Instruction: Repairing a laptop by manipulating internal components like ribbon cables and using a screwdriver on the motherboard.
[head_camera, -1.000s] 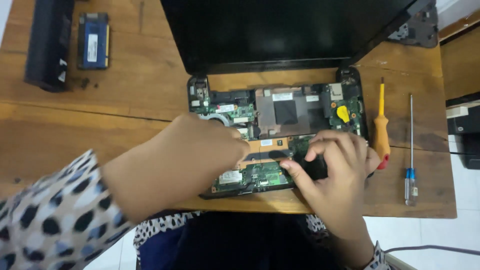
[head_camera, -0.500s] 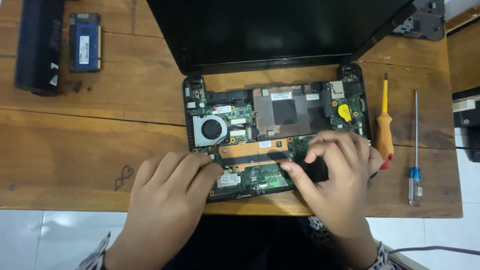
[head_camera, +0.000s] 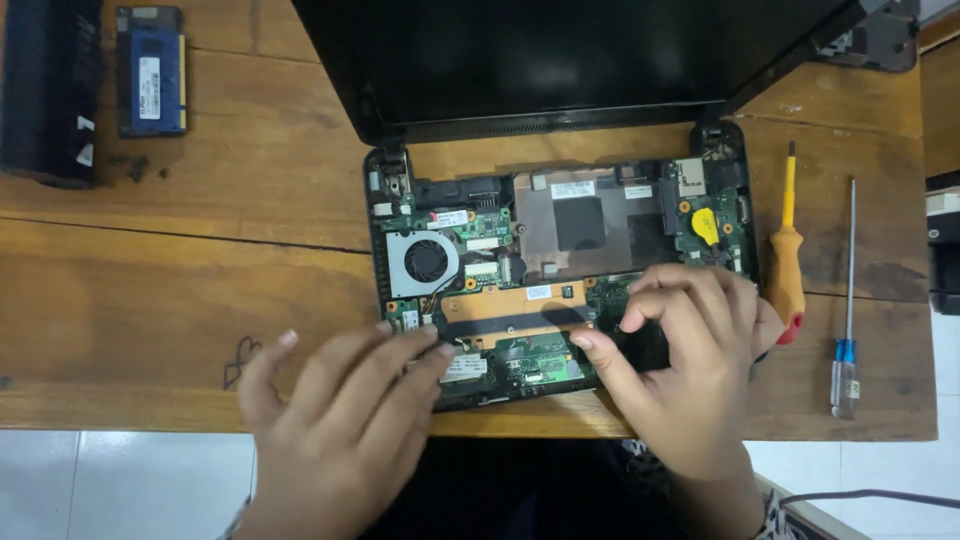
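Opened laptop (head_camera: 560, 270) on wooden table (head_camera: 180, 300), circuit board bared; left hand (head_camera: 340, 420) flat, fingers loose, gripping nothing, on its front-left edge; right hand (head_camera: 680, 370) at front-right, grip unclear; screwdrivers (head_camera: 787, 260) right of laptop.

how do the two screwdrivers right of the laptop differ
The orange screwdriver has a yellow shaft and a thick orange handle; the blue screwdriver has a long bare metal shaft and a slim blue handle. The orange one lies beside the laptop, the blue one farther right. Both lie handle toward the person.
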